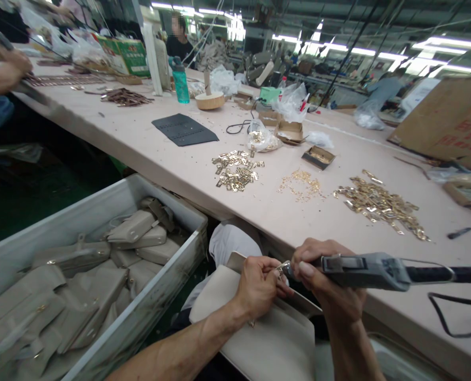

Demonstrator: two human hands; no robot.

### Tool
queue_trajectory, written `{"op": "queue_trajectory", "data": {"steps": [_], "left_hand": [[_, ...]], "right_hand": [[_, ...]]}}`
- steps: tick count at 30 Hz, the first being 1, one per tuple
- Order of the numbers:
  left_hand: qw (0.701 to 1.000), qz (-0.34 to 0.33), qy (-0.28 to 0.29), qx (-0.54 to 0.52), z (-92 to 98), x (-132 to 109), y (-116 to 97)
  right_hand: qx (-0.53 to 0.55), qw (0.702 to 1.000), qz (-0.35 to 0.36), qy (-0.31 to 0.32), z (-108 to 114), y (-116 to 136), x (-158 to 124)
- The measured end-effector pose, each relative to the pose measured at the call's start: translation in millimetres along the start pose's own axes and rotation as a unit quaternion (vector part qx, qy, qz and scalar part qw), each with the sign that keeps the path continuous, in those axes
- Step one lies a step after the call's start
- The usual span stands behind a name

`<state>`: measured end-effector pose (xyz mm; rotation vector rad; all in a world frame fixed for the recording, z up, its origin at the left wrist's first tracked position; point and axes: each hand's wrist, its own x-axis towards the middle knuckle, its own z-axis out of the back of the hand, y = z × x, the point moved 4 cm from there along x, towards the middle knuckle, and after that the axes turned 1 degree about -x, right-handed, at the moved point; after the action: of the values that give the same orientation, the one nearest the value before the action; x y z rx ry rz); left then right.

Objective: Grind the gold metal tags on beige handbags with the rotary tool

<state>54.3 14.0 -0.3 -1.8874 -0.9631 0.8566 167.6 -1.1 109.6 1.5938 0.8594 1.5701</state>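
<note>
A beige handbag [277, 338] lies across my lap. My left hand [259, 286] is closed at its flap, pinching a small metal fitting [280, 269] there. In my right hand [326, 275] is a grey electric screwdriver [366, 270], its fingers wrapped round the front end. The tool's tip meets the fitting beside my left fingertips. What exactly lies under the tip is too small to make out. Another small gold-coloured piece [251, 323] shows on the bag below my left wrist.
A white bin [140, 296] full of beige bags stands at my left. On the table [187, 164] lie gold metal plates [381, 203], rectangular frames [237, 172], tiny screws [301, 185] and a black sheet [184, 129]. A large carton [449, 121] stands right; a co-worker's hand [15, 63] shows far left.
</note>
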Motion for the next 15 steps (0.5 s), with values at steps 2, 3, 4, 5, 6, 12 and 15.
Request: {"op": "queue_trajectory", "data": {"steps": [2,3,4,5,6,12,15], "left_hand": [[1.0,0.002,0.001,-0.001,-0.2,0.0,1.1],[1.0,0.004,0.001,-0.006,-0.4,0.1,1.4],[1.0,0.003,0.0,-0.013,-0.4,0.2,1.5],[1.0,0.003,-0.002,-0.021,-0.2,0.4,1.6],[1.0,0.001,-0.006,-0.029,0.2,0.7,1.7],[0.999,-0.005,-0.015,-0.045,6.1,0.2,4.6],[0.999,-0.011,-0.023,-0.047,9.4,-2.9,3.9]], "right_hand": [[-0.015,1.0,0.014,0.021,-3.4,0.0,1.4],[-0.016,0.999,0.02,0.029,-4.8,0.2,2.0],[-0.012,0.999,0.022,0.034,-5.4,0.7,2.7],[-0.002,0.999,0.021,0.038,-5.4,1.6,3.5],[0.016,0.999,0.015,0.041,-4.5,3.3,4.8],[0.21,0.974,0.002,-0.089,36.1,23.2,22.2],[0.238,0.942,0.001,-0.237,80.4,14.2,28.7]]}}
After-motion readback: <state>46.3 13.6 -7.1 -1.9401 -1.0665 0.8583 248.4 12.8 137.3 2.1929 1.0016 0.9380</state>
